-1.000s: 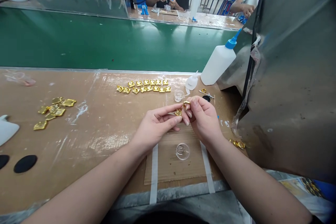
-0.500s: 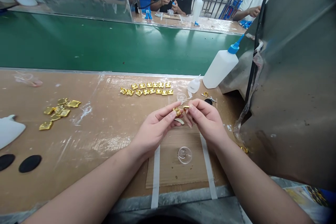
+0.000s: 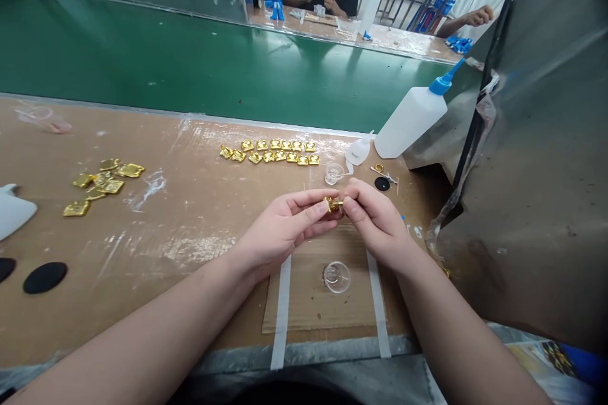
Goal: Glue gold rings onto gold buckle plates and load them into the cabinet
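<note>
Between the thumb and fingers of my left hand [image 3: 292, 221] is a small shiny gold piece [image 3: 329, 204]. My right hand [image 3: 375, 218] pinches a small gold ring-like part [image 3: 338, 204], which meets the gold piece; whether the two are joined I cannot tell. Both hands are above a cardboard sheet [image 3: 304, 310] fixed with white tape strips. On that sheet, just below my hands, stands a small clear cup [image 3: 337, 277]. Beyond my fingers, two rows of similar gold pieces [image 3: 280, 155] lie on the table.
A loose pile of gold pieces [image 3: 102, 183] and black discs [image 3: 45, 278] lie left. A white bottle with blue nozzle [image 3: 411, 120] leans at the back right beside a metal panel [image 3: 532, 158]. A green belt [image 3: 190, 63] runs behind; two people sit across it.
My right hand has brought its gold part against the piece in my left hand; a gap showed between them before. The view has shifted slightly.
</note>
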Available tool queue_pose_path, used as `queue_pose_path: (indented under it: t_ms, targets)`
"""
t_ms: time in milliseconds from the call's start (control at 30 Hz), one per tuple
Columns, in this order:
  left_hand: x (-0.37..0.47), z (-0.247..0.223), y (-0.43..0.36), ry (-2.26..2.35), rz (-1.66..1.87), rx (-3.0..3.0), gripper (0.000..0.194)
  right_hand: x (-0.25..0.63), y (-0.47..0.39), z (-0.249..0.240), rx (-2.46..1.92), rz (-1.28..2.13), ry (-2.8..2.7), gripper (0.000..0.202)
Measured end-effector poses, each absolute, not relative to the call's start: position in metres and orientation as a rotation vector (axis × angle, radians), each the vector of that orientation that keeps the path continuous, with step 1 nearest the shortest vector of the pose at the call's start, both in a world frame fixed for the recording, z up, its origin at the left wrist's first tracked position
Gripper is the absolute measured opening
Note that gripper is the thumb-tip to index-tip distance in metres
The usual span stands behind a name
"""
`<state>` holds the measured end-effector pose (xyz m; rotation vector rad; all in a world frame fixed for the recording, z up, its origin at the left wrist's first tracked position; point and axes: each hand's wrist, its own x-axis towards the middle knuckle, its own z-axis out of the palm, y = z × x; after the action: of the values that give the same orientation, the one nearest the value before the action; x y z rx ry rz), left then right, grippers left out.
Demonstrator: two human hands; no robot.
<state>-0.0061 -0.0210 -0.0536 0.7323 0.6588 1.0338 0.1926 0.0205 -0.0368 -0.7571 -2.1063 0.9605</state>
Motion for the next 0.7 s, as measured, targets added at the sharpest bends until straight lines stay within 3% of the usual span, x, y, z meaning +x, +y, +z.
queue_pose_path:
  t_ms: [700]
  targets:
    - [-0.0066, -0.0567, -0.021, 0.704, 1.005, 0.731, 0.031, 0.1898, 0.0204, -0.0328, -0.809, 0.982, -2.131, 0.03]
